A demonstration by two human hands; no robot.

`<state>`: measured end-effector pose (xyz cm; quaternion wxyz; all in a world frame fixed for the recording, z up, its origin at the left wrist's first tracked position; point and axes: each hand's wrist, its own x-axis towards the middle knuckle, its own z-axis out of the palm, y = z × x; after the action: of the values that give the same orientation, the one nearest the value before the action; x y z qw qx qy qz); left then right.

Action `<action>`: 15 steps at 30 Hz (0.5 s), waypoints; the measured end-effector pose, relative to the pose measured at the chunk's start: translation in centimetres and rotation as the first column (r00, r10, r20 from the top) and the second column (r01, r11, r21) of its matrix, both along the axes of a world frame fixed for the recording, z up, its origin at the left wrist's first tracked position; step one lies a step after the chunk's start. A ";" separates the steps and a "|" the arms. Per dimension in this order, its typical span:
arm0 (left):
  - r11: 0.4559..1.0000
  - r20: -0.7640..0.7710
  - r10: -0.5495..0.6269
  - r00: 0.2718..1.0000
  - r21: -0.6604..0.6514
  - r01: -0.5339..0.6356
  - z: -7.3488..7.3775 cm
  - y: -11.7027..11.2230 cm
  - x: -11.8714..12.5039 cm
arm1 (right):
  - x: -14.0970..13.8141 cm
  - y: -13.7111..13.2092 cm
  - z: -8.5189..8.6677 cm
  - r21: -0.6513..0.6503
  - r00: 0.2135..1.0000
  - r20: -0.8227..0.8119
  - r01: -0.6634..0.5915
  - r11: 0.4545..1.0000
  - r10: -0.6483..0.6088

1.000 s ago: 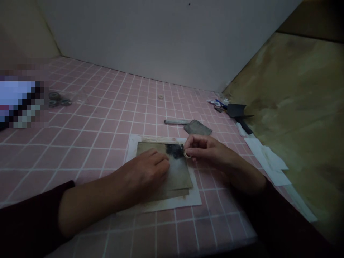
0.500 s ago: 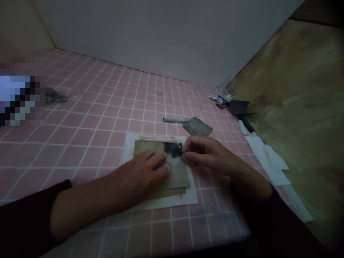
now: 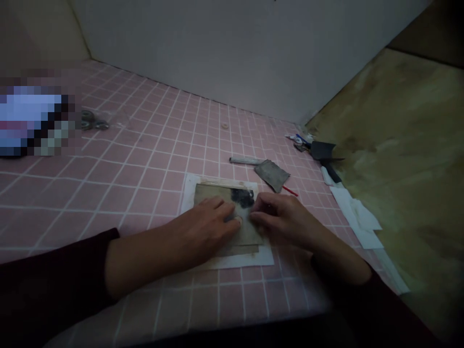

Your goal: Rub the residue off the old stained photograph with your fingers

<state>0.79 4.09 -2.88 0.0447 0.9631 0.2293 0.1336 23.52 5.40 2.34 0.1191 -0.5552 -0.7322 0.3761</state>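
Observation:
A brownish abrasive sheet [image 3: 212, 193] with a dark smudge [image 3: 242, 197] lies on a white paper [image 3: 239, 261] on the pink tiled table [image 3: 145, 164]. My left hand [image 3: 206, 227] rests flat on the sheet, fingers stretched out and pressing it down. My right hand [image 3: 282, 217] sits just to the right of it, fingers pinched together with their tips on the sheet below the smudge. What the pinch holds is hidden. The fingertips of both hands almost touch.
Behind the sheet lie a grey metal rod [image 3: 242, 160], a grey folded scrap [image 3: 271, 174] and a thin red stick [image 3: 290, 191]. A black tool [image 3: 322, 151] and white tissues [image 3: 353, 212] line the right edge beside a plywood board [image 3: 406, 145]. Dark round parts [image 3: 92, 123] lie far left.
A second ago my right hand held a small ring at the smudge's right edge. It has since drawn down along the sheet towards me and my left fingertips. The ring no longer shows.

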 end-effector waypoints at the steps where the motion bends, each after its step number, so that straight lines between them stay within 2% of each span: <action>1: 1.000 0.001 0.003 1.000 -0.001 -0.003 0.0 0.0 0.0 | -0.2 0.3 -0.1 0.004 0.999 -0.018 0.042 0.999 -0.042; 4: 1.000 0.031 0.012 0.999 0.003 -0.012 -0.1 0.1 0.2 | -0.6 0.8 -0.2 -0.017 0.991 -0.072 0.111 0.994 -0.112; 10: 1.000 0.068 -0.014 0.998 0.014 0.013 -0.3 0.1 0.0 | -0.4 -0.9 -0.1 -0.133 0.991 -0.090 0.085 0.988 -0.097; 15: 0.999 0.025 -0.001 1.000 0.039 0.000 0.0 -0.1 0.0 | -0.6 -0.3 -0.7 0.014 0.981 -0.095 0.170 0.985 -0.168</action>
<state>0.75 4.03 -2.85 0.0290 0.9621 0.2260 0.1498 22.96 5.12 1.65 0.1910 -0.5958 -0.6802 0.3819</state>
